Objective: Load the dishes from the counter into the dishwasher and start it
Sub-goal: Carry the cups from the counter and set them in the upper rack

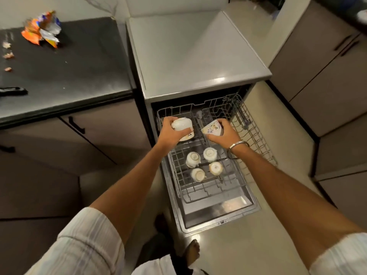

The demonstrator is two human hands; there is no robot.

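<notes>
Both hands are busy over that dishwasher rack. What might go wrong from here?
The left hand grips a white cup and the right hand grips a patterned cup, so neither is free to catch a slip.

Four cups already sit upside down in the rack; a dropped cup could chip them.

The open door lies low beside the person's bare foot, probably a tripping hazard.

1. We see the counter (pixel 79 72) left of the dishwasher (pixel 190 56).
2. Four cups (pixel 204 163) sit in the pulled-out rack (pixel 252 133).
3. A wrapper (pixel 42 29) lies on the counter's far left.
</notes>
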